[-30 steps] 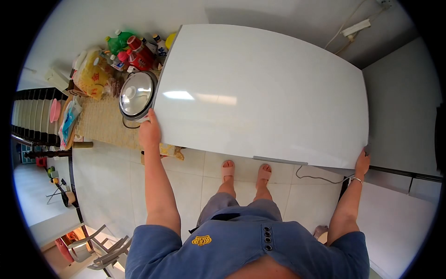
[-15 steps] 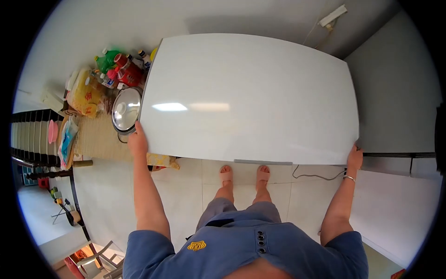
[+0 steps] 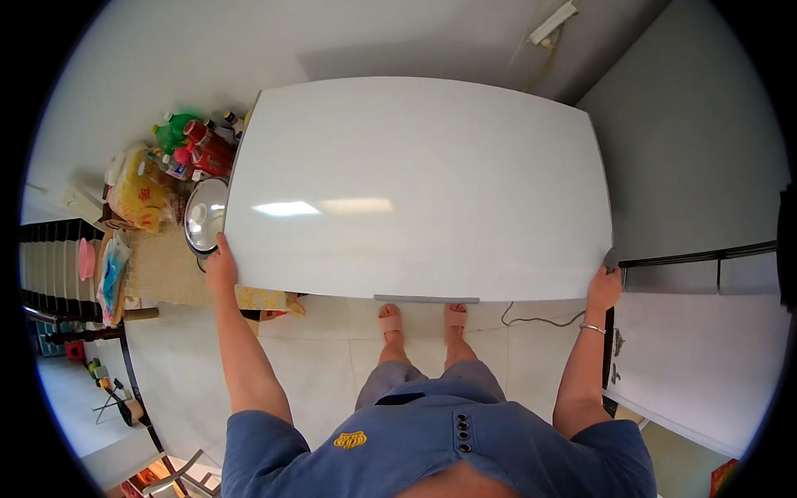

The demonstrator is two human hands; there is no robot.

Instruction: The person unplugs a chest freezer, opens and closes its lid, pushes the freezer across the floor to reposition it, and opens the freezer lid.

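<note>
White panel (image 3: 415, 191), glossy, one: set across the centre of the frame; its underside is hidden. Left grip (image 3: 222, 267): placed against the panel's lower left edge, thumb laid upward; the fingers are concealed, so whether the edge is pinched cannot be told. Right grip (image 3: 604, 286): placed at the lower right corner; its closure is likewise concealed. Grey corner piece (image 3: 612, 257): partly covered, function unclear. Lidded pot (image 3: 204, 216), left: overlapped by the panel's edge. Tabletop (image 3: 166, 266), woven cover, left: crowded at its upper end by a yellow bag (image 3: 137, 195), contents indistinct, and red bottle (image 3: 212, 149). Grey cabinet (image 3: 689, 149), right: stood close beside the panel; cut off by the dark rim. Cable (image 3: 540, 320), below the panel: one end lost beneath it. Power strip (image 3: 554, 22), top: mounted on the wall. Red object (image 3: 724, 479), lower right corner: cropped, unidentified. Chair (image 3: 178, 475), lower left: cropped.
</note>
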